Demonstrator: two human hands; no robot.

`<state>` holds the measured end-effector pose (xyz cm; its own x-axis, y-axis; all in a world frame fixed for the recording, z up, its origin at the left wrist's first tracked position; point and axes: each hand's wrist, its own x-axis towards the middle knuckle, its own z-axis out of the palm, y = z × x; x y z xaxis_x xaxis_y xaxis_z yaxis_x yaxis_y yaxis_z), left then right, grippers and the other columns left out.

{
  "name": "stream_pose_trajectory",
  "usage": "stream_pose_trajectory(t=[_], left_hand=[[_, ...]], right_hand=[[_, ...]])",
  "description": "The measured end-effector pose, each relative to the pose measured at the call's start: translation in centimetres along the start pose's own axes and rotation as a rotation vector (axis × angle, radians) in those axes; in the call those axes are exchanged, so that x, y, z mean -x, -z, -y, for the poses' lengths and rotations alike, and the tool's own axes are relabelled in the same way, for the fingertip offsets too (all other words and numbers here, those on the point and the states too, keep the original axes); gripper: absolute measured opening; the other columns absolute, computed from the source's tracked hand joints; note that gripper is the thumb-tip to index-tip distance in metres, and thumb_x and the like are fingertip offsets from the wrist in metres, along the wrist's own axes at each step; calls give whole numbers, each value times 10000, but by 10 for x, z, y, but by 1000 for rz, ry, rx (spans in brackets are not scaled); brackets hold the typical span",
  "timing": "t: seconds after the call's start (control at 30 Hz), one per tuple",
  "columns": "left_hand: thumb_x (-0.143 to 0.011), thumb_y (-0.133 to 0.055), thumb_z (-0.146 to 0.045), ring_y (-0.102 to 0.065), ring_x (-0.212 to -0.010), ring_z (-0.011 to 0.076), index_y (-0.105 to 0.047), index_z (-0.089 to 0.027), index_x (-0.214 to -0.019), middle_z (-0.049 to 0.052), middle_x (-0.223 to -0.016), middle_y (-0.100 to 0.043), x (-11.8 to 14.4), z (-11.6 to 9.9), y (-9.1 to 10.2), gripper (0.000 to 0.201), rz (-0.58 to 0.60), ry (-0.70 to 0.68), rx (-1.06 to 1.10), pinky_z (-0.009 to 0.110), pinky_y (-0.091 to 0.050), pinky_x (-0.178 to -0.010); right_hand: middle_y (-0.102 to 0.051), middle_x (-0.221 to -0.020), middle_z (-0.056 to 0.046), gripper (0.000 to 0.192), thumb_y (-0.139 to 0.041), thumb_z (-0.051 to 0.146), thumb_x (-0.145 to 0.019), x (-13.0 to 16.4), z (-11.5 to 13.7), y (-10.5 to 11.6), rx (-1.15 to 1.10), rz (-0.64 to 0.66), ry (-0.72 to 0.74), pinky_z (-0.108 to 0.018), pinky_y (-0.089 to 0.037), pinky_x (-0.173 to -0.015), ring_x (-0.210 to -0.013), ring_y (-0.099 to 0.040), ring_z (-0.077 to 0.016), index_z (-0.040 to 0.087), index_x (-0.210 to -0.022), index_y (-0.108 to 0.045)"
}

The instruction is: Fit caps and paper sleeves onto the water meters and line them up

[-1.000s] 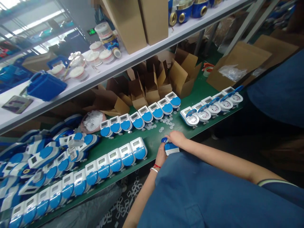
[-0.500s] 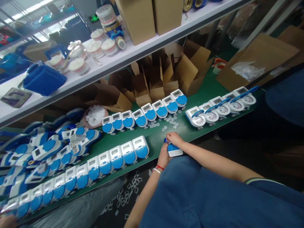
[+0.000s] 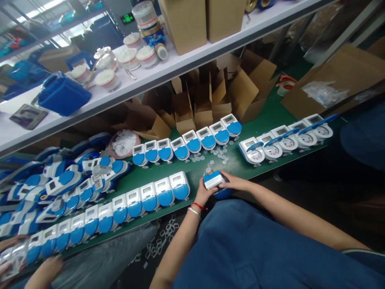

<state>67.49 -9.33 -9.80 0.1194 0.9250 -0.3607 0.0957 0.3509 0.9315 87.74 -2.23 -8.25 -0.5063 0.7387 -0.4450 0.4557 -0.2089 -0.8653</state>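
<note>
While a blue garment [image 3: 240, 245] fills the near ground, both hands are on one meter [image 3: 214, 176], right at the table's front edge, whether touching it or just above I cannot tell! Left hand [image 3: 203, 192], red cord [image 3: 198, 206] and pale bangle [image 3: 194, 212] at the wrist, is curled half-closed round the left side; right hand [image 3: 234, 181] has its fingers bent about the other side, thumb by the white label [image 3: 213, 182]. A brass fitting [image 3: 208, 171] pokes out at the far end, and down on the dark floor pale frames [image 3: 159, 241] lie strewn.

Look left: a long front row [image 3: 120, 210] of blue-lidded meters lines the green table [image 3: 195, 176], and at its far left end a co-worker's hand [image 3: 48, 271] shows, blurred. Just beyond the held meter, clear discs [image 3: 221, 154] lie scattered, with a back row [image 3: 192, 142] of lidded meters behind them, and on the right five open meters [image 3: 287, 141], lids up!

Further back, a jumbled pile [image 3: 63, 182] on the left, a bowl [image 3: 124, 143] of white pieces near it, then open cartons [image 3: 204, 104] under the white shelf [image 3: 177, 66], which carries round tubs [image 3: 128, 58], a blue case [image 3: 63, 94] and tall boxes [image 3: 185, 26]
</note>
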Motion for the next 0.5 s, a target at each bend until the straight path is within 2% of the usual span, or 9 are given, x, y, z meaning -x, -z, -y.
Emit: stream_pose_trajectory(t=[0.07,0.13,0.17,0.27,0.37,0.43,0.5], left_hand=[[-643,-743,-351,-521,-1149,245,-301,-177,-1290,156,-1264,-515,-8,4,-1,802,80,0,96,448,-378,-1004],[-672,-716,-366,-515,-1162,260,-276,-175,-1328,174,-1293,-491,-15,6,1,812,113,24,74,466,-392,-991],[-688,-698,-372,-507,-1172,272,-273,-172,-1341,185,-1314,-469,-18,5,4,804,86,37,4,476,-400,-981],[-755,-620,-352,-401,-1267,295,-339,-160,-1331,187,-1378,-387,-23,-5,32,669,-153,-31,-388,490,-345,-1032],[-834,-489,-275,-267,-1347,262,-388,-157,-1307,156,-1417,-334,-19,-18,78,498,-403,-176,-758,460,-240,-1107],[-850,-446,-260,-219,-1364,271,-380,-139,-1313,160,-1434,-300,-16,-22,106,484,-518,-179,-919,477,-212,-1112],[-853,-437,-283,-186,-1370,298,-373,-120,-1317,174,-1436,-293,-13,-20,126,496,-576,-138,-1030,518,-191,-1103]], right_hand=[[-428,-1374,-142,947,-725,463,-605,13,-3,-3,80,-51,-20,-378,-352,-1006,-1224,-436,-273,157,-1397,-304],[-505,-1294,-145,865,-728,457,-592,16,-3,-6,168,-150,-66,-372,-397,-946,-1153,-496,-277,149,-1330,-397],[-552,-1233,-139,795,-717,468,-599,15,-3,-7,214,-190,-100,-365,-421,-905,-1099,-533,-273,151,-1278,-450],[-616,-1083,-140,640,-669,531,-631,6,-5,-4,395,-314,-261,-351,-449,-812,-986,-584,-273,145,-1125,-541],[-601,-1037,-196,629,-633,571,-661,-7,-10,6,594,-437,-452,-383,-438,-795,-968,-584,-309,107,-1076,-542],[-579,-1039,-229,642,-620,562,-687,-16,-10,12,688,-507,-525,-411,-420,-812,-976,-576,-328,81,-1100,-517],[-560,-1048,-248,639,-607,531,-719,-25,-8,17,737,-563,-549,-445,-392,-849,-991,-561,-343,57,-1131,-492]])
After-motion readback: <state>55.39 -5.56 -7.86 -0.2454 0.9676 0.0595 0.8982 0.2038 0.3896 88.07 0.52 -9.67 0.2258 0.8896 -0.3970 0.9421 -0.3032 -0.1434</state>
